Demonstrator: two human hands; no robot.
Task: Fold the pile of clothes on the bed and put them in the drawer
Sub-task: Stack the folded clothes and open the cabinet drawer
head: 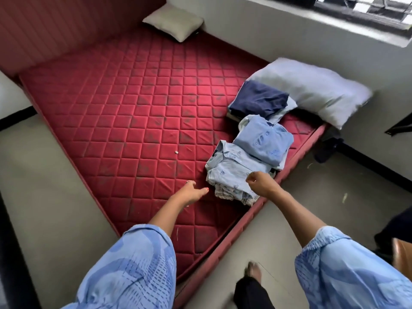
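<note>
- Head view: folded clothes (243,168) stacked right of centre on red mattress (133,112) edge; soft, light, floppy.
- Left hand (189,194) fingers loosely extended, empty; right hand (259,182) curled, apparently empty, over the stack.
- Scoop the stack from beneath, both sides.

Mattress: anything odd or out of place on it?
A small pale object, too small to identify, lies alone on the red mattress, left of the folded light-blue shirts. Nothing else stands out.

Mattress (133,112) fills frame centre. Small pillow (174,22) upper centre. Large pillow (312,94) right, folded clothes stacks (256,141) just below it, along mattress's right edge.
</note>
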